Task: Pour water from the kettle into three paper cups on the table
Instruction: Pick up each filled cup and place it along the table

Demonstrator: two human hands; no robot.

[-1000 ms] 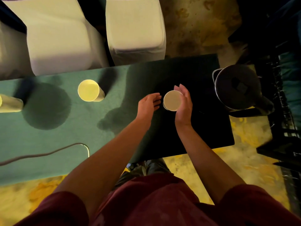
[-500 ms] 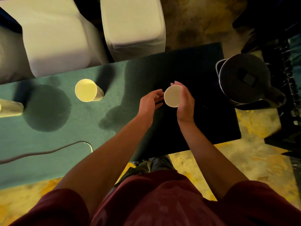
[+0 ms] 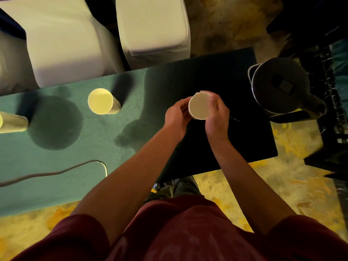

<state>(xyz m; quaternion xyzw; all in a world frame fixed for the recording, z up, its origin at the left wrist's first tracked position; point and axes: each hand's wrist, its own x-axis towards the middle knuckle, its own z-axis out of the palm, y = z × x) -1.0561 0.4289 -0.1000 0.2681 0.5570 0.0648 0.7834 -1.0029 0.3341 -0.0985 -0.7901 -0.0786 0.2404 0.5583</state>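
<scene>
Paper cup [image 3: 199, 106] clasped between left hand [image 3: 176, 117] and right hand [image 3: 216, 114], both grips closed around its sides, over the desk [image 3: 75, 147]; kettle [image 3: 280, 87] right of the grip, apart.

A long worktop [image 3: 56, 185] under green cloth, half in deep shadow, stood on a mottled yellow carpet [image 3: 263, 194], with two white-covered chairs [image 3: 150, 29] drawn up along its far edge in dim light.
</scene>
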